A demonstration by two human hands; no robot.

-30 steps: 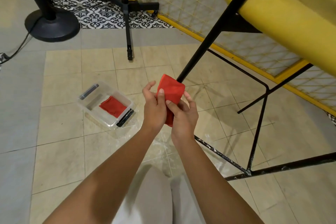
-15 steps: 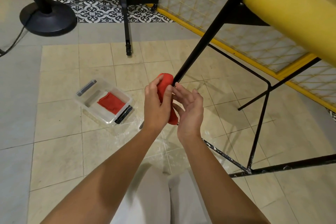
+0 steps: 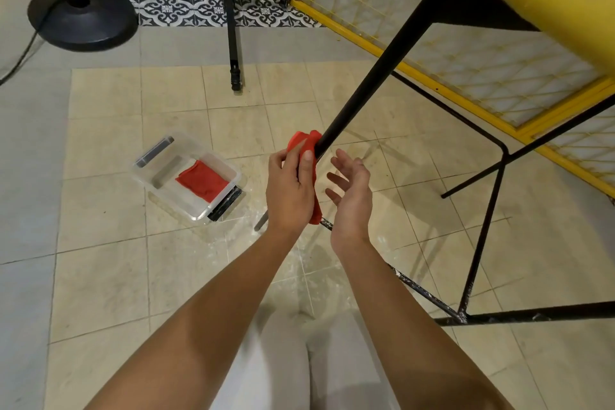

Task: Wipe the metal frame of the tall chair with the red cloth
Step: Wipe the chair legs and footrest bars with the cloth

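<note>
- Head view: metal frame (image 3: 382, 66) leg, black, long axis diagonal, running from the yellow seat (image 3: 559, 0) at upper right down to frame centre.
- Red cloth (image 3: 307, 143) at centre, wrapped around the leg's lower stretch and elongated along it.
- Left hand (image 3: 289, 190) grips the cloth, thumb pressed on top.
- Right hand (image 3: 352, 196) just beside the cloth, fingers relaxed and spread, holding nothing.
- Clear plastic box (image 3: 196, 217) on the floor at centre left, with a second red rag (image 3: 203, 181) inside.
</note>
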